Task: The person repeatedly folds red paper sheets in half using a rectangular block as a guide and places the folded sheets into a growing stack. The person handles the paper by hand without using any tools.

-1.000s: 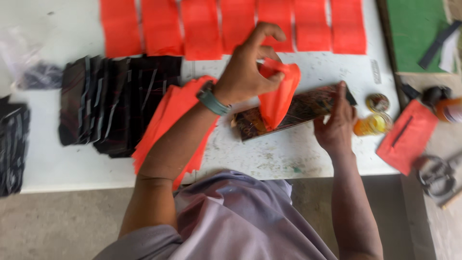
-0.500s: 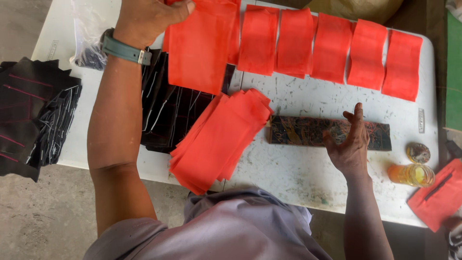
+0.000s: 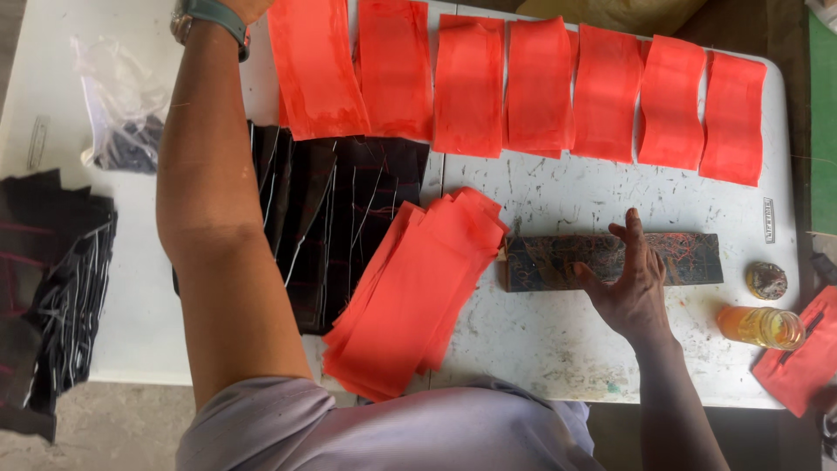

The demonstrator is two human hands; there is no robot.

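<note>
Grip first: the person's right hand is lying flat with fingers spread apart, pressing on the dark rectangular block streaked with orange marks right of centre in the frame — nothing is clamped in it. Their left hand is reaching to the top edge of the frame, mostly cut off there, so I cannot tell whether its grip is apart or together; it is sitting right at the top of the leftmost orange rectangular sheet, which is lying slightly tilted at the upper left. That sheet is heading a row of orange sheets running across the top of the white, paint-speckled tabletop. A fanned stack of orange sheets is resting at lower centre, overlapping a spread of black striped sheets. More black pieces are hanging over the left edge, near a clear plastic bag. A small glass jar of amber liquid is lying on its side at the right — a round lid just above it.
</note>
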